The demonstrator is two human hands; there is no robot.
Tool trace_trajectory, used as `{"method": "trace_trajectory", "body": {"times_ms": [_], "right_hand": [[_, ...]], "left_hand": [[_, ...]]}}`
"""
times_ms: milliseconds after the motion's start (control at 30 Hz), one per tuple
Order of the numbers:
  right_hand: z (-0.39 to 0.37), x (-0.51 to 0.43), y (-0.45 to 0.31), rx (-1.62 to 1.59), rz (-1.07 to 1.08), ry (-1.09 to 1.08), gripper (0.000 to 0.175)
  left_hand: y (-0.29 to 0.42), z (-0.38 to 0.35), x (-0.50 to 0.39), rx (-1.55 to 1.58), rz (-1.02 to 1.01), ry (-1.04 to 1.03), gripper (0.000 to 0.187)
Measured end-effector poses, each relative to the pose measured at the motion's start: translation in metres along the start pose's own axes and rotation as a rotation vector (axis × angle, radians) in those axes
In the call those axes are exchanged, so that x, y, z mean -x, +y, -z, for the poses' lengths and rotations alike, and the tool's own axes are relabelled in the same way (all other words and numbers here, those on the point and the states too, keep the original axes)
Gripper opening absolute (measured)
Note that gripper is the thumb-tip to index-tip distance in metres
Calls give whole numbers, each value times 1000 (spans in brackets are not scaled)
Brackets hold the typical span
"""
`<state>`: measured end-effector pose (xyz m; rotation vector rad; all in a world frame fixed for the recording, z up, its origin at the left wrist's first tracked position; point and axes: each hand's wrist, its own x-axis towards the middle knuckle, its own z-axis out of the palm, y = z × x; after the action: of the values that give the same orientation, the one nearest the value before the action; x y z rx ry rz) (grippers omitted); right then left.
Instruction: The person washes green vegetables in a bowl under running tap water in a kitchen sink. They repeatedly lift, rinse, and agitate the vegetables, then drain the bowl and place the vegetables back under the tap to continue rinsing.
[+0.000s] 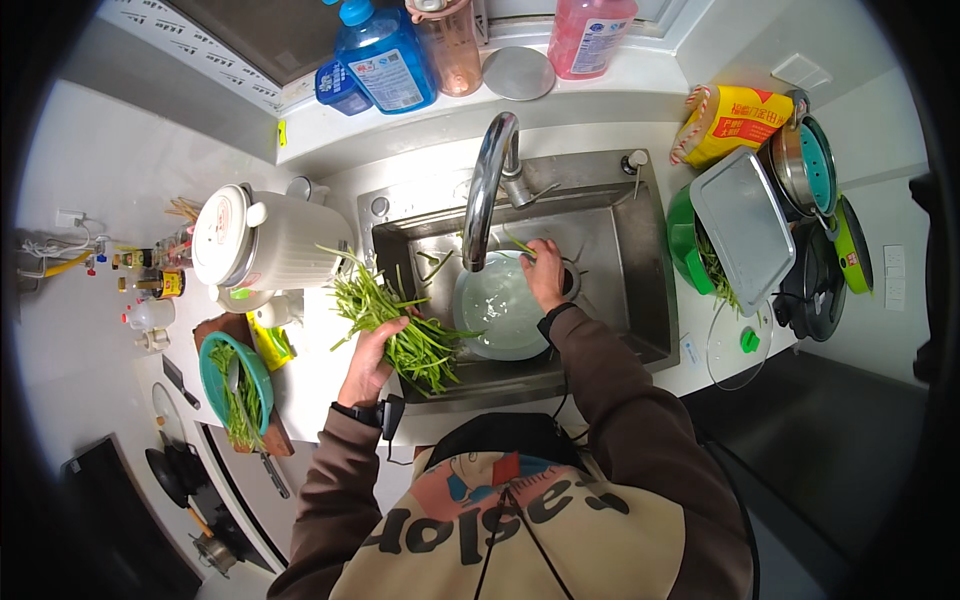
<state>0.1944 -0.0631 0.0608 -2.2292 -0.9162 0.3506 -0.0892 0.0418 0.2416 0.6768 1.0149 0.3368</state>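
Observation:
My left hand [375, 352] is closed around a thick bunch of long green vegetable stems [420, 341], held over the left front part of the steel sink [637, 345]. At the right rim of a bowl of water [501, 307] is my right hand [546, 276], with a thin green stem [519, 244] between its fingers. The bowl stands in the sink below the curved chrome faucet [487, 180]. Loose stem pieces [436, 266] lie on the sink floor left of the bowl.
Left, a teal basin [267, 375] of cut greens rests on a wooden board [279, 439], near a white appliance [300, 240]. Right are a green container [681, 240], a metal tray [742, 225] and a glass lid [727, 360]. Bottles, including a blue one [390, 75], line the ledge behind.

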Motion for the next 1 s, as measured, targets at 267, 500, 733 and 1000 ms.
{"method": "trace_trajectory", "body": {"times_ms": [267,500,733,1000], "right_hand": [[26,32,62,377,-208,-380,34],[28,47,99,173,-184,-546,35],[46,60,110,76,-261,-564,35],[58,82,120,-169,-576,-596,23]], "left_hand": [[-4,0,-7,-3,83,33,27],[-1,-1,2,-22,93,24,26],[-4,10,18,-5,65,15,27],[-7,19,33,17,45,-14,26]]}}
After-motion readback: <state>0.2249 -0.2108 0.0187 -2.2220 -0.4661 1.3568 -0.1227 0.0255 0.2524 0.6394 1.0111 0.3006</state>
